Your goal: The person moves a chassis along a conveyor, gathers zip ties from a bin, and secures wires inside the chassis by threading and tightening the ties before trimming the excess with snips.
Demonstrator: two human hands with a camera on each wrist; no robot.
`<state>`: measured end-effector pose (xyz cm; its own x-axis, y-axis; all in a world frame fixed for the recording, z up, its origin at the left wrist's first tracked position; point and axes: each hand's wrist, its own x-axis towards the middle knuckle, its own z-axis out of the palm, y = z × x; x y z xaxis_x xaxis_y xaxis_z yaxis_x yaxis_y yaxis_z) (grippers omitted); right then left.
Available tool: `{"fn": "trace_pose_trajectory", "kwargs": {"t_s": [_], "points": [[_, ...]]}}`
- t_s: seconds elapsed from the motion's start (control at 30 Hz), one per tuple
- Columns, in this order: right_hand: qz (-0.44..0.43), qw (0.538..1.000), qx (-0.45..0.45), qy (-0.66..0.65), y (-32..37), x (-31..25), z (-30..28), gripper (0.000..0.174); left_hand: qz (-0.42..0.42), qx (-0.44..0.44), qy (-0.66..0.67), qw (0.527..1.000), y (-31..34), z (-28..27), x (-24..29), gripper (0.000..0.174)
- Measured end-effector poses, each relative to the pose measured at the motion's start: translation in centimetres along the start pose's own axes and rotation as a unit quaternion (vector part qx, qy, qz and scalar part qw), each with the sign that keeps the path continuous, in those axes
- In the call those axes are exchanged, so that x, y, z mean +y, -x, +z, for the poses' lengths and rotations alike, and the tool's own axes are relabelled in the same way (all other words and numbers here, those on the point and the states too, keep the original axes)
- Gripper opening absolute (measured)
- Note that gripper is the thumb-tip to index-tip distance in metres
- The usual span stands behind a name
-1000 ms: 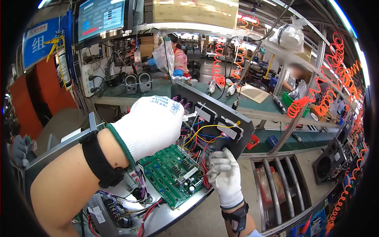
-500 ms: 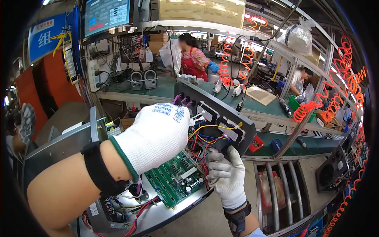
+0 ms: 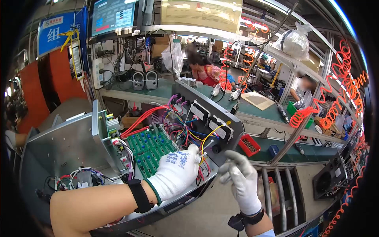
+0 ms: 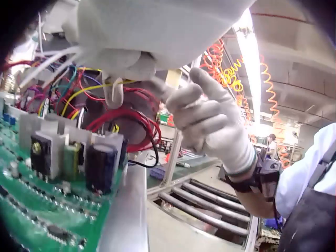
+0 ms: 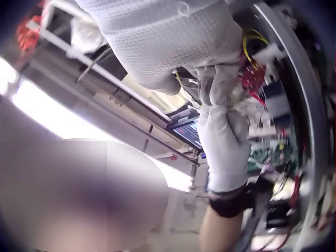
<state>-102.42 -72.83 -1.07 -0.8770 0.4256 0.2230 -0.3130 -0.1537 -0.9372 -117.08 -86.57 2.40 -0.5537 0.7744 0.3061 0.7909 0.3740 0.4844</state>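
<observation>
My gloved left hand [image 3: 177, 170] is over the near corner of a green circuit board [image 3: 148, 148], beside a bundle of coloured wires [image 3: 185, 126]. Its thumb and fingers pinch white cable ties [image 4: 50, 65], whose thin tails stick out past the glove in the left wrist view. To the right, my gloved right hand [image 3: 242, 179] is raised off the chassis, fingers loosely bent and thumb apart; nothing shows in it. Behind the wires stands a dark grey panel [image 3: 205, 98] with labelled black parts. Red cables [image 3: 146, 116] run over the board's far side.
A metal housing [image 3: 75, 138] stands left of the board. Beyond the panel are a green bench [image 3: 158, 93], a red bin [image 3: 249, 145] of small parts and a blue bin [image 3: 273, 150]. Orange coiled hoses [image 3: 302, 114] hang at right, above metal rollers [image 3: 272, 197]. Other people are behind the bench.
My left hand has come down and right from the panel's left side to the board's near corner, uncovering the wires. My right hand has drawn away from the panel's lower edge, fingers loosening.
</observation>
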Motion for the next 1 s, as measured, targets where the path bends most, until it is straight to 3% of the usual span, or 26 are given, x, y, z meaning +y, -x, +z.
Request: {"fn": "trace_pose_trajectory", "kwargs": {"t_s": [0.03, 0.07, 0.13, 0.17, 0.2, 0.27, 0.3, 0.37, 0.4, 0.47, 0.5, 0.53, 0.6, 0.67, 0.73, 0.77, 0.87, 0.93, 0.97, 1.0], "points": [[-0.121, 0.980, 0.034, 0.156, -0.6, 0.1, -0.2, 0.050, 0.004, 0.009, 0.009, 1.000, 0.1, -0.2, -0.1, 0.015], [-0.238, 0.920, 0.066, 0.305, -1.1, -0.3, 0.1, 0.046, 0.008, 0.029, 0.009, 1.000, 0.1, -0.5, -0.4, 0.014], [-0.321, 0.867, -0.004, 0.380, -2.3, -3.3, 2.3, 0.047, -0.025, 0.031, 0.017, 0.999, -0.3, -1.3, -1.1, 0.012], [-0.360, 0.780, -0.009, 0.512, -3.2, -5.0, 3.5, 0.052, -0.019, 0.062, 0.011, 0.998, -0.6, -1.5, -1.8, 0.011], [-0.348, 0.749, 0.005, 0.564, -4.5, -5.7, 4.6, 0.056, -0.012, 0.085, -0.010, 0.996, -0.7, -2.3, -2.3, 0.010], [-0.369, 0.644, -0.006, 0.670, -7.1, -6.1, 5.4, 0.052, -0.028, 0.130, -0.016, 0.991, -1.5, -3.5, -3.7, 0.012], [-0.367, 0.643, -0.005, 0.672, -8.0, -5.9, 5.3, 0.052, -0.033, 0.145, -0.007, 0.989, -2.0, -4.0, -4.5, 0.015], [-0.256, 0.600, -0.009, 0.758, -9.5, -6.0, 5.4, 0.034, -0.023, 0.164, 0.005, 0.986, -2.1, -5.2, -5.3, 0.019], [-0.257, 0.598, -0.009, 0.759, -10.0, -6.7, 5.9, 0.034, -0.022, 0.167, 0.006, 0.986, -2.1, -5.6, -5.4, 0.019], [-0.109, 0.718, 0.012, 0.688, -10.5, -8.4, 7.3, 0.020, -0.048, 0.068, 0.091, 0.992, -2.0, -6.2, -5.4, 0.017], [-0.105, 0.762, 0.033, 0.639, -10.6, -8.7, 7.8, 0.019, -0.014, 0.013, 0.104, 0.994, -1.8, -6.2, -5.3, 0.017], [-0.106, 0.761, 0.033, 0.639, -10.9, -8.8, 7.9, 0.019, 0.008, -0.011, 0.152, 0.988, -1.4, -6.0, -4.9, 0.017], [-0.098, 0.748, 0.052, 0.654, -11.6, -8.8, 7.9, 0.021, -0.075, -0.070, 0.217, 0.971, -1.6, -5.8, -3.6, 0.015], [-0.142, 0.760, 0.041, 0.632, -11.0, -8.5, 7.5, 0.023, -0.055, -0.051, 0.208, 0.975, -3.1, -3.7, -4.7, 0.015], [-0.130, 0.809, 0.019, 0.573, -9.9, -8.5, 7.5, 0.026, -0.040, 0.016, 0.201, 0.979, -4.9, -2.2, -5.6, 0.016], [-0.076, 0.824, 0.022, 0.560, -8.8, -9.0, 8.0, 0.027, -0.025, 0.021, 0.206, 0.978, -5.9, -1.5, -6.3, 0.017], [-0.196, 0.748, -0.001, 0.634, -7.8, -6.6, 5.8, 0.024, -0.046, 0.015, 0.163, 0.985, -6.6, -2.1, -5.1, 0.017], [-0.221, 0.699, -0.001, 0.680, -7.4, -5.1, 5.1, 0.019, -0.031, 0.034, 0.159, 0.986, -7.4, -1.6, -5.4, 0.017], [-0.148, 0.686, -0.019, 0.712, -7.1, -5.0, 5.1, 0.023, -0.040, 0.033, 0.149, 0.987, -7.8, -1.4, -5.7, 0.017], [-0.135, 0.671, -0.032, 0.728, -6.8, -4.7, 5.1, 0.019, -0.050, 0.031, 0.138, 0.989, -8.0, -1.6, -5.7, 0.018]]}}
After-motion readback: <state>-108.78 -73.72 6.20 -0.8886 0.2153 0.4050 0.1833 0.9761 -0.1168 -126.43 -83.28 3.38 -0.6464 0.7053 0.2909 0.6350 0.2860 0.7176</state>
